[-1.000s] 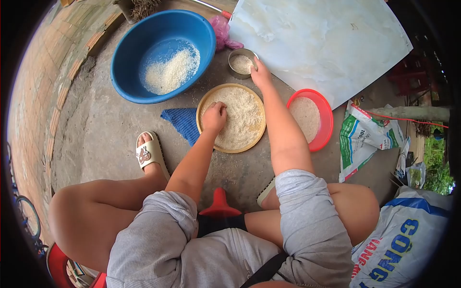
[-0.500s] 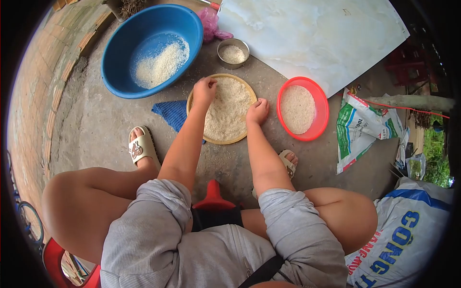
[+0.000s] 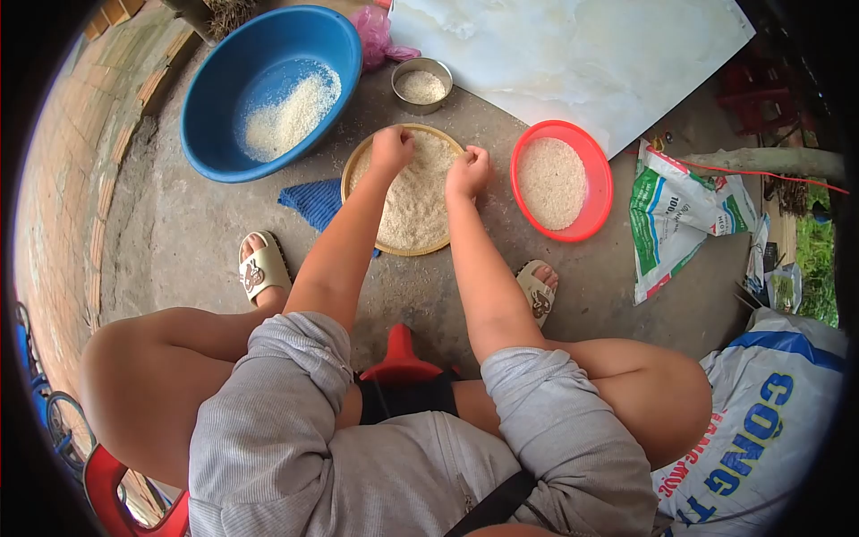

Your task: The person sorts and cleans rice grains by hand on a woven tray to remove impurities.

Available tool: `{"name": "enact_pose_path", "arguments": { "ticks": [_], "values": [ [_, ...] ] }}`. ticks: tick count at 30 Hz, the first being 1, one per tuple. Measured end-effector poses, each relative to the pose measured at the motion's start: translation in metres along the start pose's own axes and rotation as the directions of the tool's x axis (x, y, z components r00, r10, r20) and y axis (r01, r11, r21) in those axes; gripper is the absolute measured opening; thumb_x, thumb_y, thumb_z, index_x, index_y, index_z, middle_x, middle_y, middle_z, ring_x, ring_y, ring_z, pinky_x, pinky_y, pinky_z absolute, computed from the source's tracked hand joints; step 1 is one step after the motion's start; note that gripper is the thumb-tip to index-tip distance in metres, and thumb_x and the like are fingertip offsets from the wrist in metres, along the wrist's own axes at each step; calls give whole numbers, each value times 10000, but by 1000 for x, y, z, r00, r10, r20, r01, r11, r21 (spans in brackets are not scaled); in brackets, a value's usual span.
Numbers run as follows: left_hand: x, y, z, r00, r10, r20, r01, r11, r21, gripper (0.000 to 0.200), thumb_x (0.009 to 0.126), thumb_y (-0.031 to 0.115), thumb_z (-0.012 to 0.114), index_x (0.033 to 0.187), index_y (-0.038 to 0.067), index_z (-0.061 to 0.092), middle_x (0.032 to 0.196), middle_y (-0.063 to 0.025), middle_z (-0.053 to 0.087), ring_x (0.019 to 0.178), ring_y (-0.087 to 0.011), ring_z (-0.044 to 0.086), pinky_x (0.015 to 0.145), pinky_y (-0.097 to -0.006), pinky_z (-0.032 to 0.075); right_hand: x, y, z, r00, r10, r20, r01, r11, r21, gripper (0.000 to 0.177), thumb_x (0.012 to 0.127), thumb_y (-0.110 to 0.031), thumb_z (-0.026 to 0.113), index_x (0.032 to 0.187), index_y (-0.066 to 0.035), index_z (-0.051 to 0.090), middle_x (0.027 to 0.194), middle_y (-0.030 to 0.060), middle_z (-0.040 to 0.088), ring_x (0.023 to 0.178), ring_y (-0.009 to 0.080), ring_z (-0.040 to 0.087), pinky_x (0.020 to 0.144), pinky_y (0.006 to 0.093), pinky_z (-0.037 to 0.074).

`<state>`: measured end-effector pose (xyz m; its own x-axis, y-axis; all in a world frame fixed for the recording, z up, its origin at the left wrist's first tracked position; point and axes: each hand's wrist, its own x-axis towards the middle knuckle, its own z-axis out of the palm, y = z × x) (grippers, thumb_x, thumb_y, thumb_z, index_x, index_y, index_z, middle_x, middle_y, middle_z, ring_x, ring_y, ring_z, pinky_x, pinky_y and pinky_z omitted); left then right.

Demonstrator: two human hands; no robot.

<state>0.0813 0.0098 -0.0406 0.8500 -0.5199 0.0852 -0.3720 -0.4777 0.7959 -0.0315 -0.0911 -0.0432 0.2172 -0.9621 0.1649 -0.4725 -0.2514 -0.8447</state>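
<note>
A round woven tray (image 3: 413,251) with a tan rim lies on the ground in front of me, spread with pale rice grains (image 3: 407,206). My left hand (image 3: 392,150) is over the upper left of the tray, its fingers pinched together above the grains. At the upper right rim is my right hand (image 3: 468,173), fingers curled in and overlapping the edge. What either pinch holds is too small or hidden to make out. Right of the tray stands a red plastic basin (image 3: 603,192) of rice. Behind it is a small metal bowl (image 3: 449,82) with some rice.
A large blue basin (image 3: 210,107) with rice sits at the upper left. Near it are a pink plastic bag (image 3: 371,34) and a blue cloth (image 3: 311,204). A pale marbled sheet (image 3: 573,63) spreads at the back; printed sacks (image 3: 671,210) lie to the right.
My right hand has shifted up and inward along the tray's right rim. My left hand has moved slightly right over the rice. The whole view has shifted a little.
</note>
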Motion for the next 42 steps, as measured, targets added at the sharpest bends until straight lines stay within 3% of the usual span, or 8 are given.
{"name": "enact_pose_path", "arguments": {
  "ticks": [3,6,10,14,23,31,38,42],
  "values": [
    [4,30,-20,965,-102,240,178,930,-322,154,720,108,691,816,-12,676,739,-148,666,699,-279,650,668,-365,511,5,-15,19,988,130,86,-149,945,291,207,891,-174,503,895,2,610,912,152,644,836,296,609,782,371,473],
    [2,49,-33,914,159,374,-11,930,-368,205,728,144,726,865,0,673,762,-120,668,691,-198,635,667,-310,499,14,-37,13,392,241,888,-919,150,365,328,968,-261,398,940,1,593,904,95,628,824,211,596,787,321,480],
    [-7,45,-49,988,152,35,-150,987,-55,180,719,127,728,860,24,683,777,-120,673,701,-202,636,644,-322,491,14,-24,21,436,381,815,-895,89,437,320,958,-240,402,966,27,578,899,109,595,823,206,582,774,304,505],
    [-27,26,-46,876,166,453,-186,983,-1,160,703,123,729,827,32,685,765,-118,672,679,-221,639,641,-330,495,13,-11,11,357,463,811,-920,24,391,297,953,-182,393,1006,63,553,968,131,595,881,222,601,753,297,535],
    [-74,-9,-6,928,212,305,-269,950,156,148,658,111,712,771,25,675,751,-137,657,699,-290,640,657,-358,508,2,9,8,352,505,788,-924,55,378,327,958,-191,360,1027,70,546,937,138,584,880,223,585,771,298,525],
    [-45,40,-43,968,45,248,-9,990,-143,201,673,147,750,835,37,705,734,-115,664,690,-233,652,668,-347,505,-14,3,9,300,453,840,-951,211,226,307,962,-191,349,1018,46,534,972,133,597,873,217,600,749,309,526],
    [-42,50,-60,927,349,141,-339,937,-91,184,644,156,764,757,57,658,742,-93,622,681,-184,602,613,-329,469,-11,-6,8,275,320,907,-961,121,249,273,954,-212,393,966,11,550,858,88,607,757,186,599,673,288,518],
    [-68,41,-55,708,230,667,-242,967,-77,205,621,145,776,763,65,651,765,-68,628,708,-193,601,643,-327,479,-1,7,5,265,375,888,-964,87,251,304,946,-227,397,962,25,565,836,80,584,702,167,568,631,270,501]
  ]
}}
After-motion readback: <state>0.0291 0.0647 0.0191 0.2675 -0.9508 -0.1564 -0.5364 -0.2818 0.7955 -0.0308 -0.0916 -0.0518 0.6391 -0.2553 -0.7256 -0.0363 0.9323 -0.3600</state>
